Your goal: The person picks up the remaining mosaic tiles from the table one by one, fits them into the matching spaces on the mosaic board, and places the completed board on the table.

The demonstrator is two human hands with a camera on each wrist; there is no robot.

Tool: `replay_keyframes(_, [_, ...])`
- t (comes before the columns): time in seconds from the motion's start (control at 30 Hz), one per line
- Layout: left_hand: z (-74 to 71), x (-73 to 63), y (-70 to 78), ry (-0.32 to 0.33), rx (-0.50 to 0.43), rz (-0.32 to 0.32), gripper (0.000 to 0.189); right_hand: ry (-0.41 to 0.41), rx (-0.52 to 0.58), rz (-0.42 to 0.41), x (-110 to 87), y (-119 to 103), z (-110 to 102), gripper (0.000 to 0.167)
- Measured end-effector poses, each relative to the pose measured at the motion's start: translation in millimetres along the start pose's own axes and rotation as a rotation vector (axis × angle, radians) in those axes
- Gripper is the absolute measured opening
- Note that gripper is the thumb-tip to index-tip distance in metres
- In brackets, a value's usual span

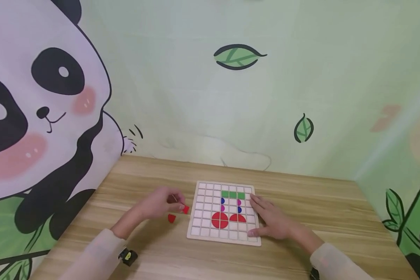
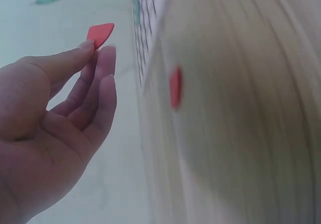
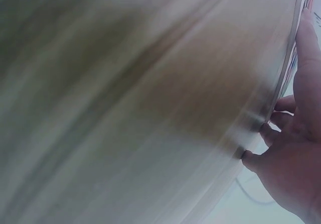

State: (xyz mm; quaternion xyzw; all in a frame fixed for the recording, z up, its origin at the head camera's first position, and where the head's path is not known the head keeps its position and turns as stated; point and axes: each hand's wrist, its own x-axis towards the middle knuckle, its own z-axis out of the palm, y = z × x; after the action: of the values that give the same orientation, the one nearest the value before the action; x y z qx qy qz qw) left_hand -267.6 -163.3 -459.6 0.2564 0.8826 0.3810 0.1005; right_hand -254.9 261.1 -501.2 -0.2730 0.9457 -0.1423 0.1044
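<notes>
My left hand (image 1: 159, 203) pinches a red quarter-circle tile (image 1: 185, 210) between thumb and fingertips, just off the left edge of a white grid board (image 1: 203, 207). The left wrist view shows that tile (image 2: 101, 33) raised above the table. A second red quarter-circle tile (image 1: 171, 218) lies on the table below the left hand. My right hand (image 1: 276, 222) rests on the board's right edge, fingers extended over the rim. On the board sit green squares (image 1: 232, 194), small blue and pink half-rounds, a red circle (image 1: 219, 220) and a red half circle (image 1: 237, 218).
The board lies on a wood-grain table (image 1: 143, 249). Behind it stands a pale green backdrop (image 1: 181, 97) with leaves and a large panda (image 1: 57, 112) on the left. A small black device (image 1: 128, 256) is at the left wrist.
</notes>
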Motion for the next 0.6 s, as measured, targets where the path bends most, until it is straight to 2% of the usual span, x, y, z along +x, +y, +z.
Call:
replay_keyframes(0.33, [42.0, 31.7, 41.6, -0.053, -0.025, 0.069, 0.005, 0.003, 0.002, -0.007, 0.2, 0, -2, 0.118])
replay_keyframes(0.43, [54.9, 40.2, 52.2, -0.071, -0.031, 0.064, 0.006, 0.007, 0.007, -0.007, 0.2, 0, -3, 0.118])
replay_keyframes(0.6, [75.8, 49.1, 64.6, -0.069, -0.018, 0.018, 0.009, 0.003, 0.002, -0.011, -0.7, -1, -2, 0.118])
